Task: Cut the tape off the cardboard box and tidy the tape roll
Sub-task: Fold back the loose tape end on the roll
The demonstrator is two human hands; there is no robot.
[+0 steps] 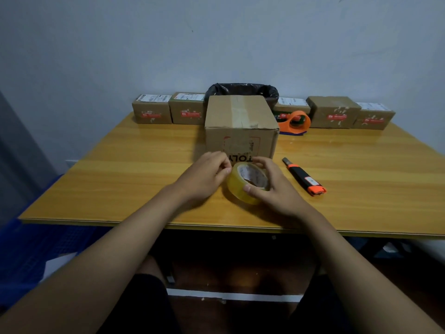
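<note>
A roll of clear yellowish tape is tilted just above the wooden table, right in front of the cardboard box. My right hand grips the roll, thumb on its near rim and fingers over the far rim. My left hand pinches at the roll's left edge with thumb and fingertips. The box stands closed, a strip of clear tape running along the middle of its top. An orange-and-black utility knife lies on the table to the right of my right hand.
An orange tape dispenser sits right of the box. Several small labelled parcels line the table's far edge. Behind the box stands a bin with a black liner. A blue crate is on the floor at left.
</note>
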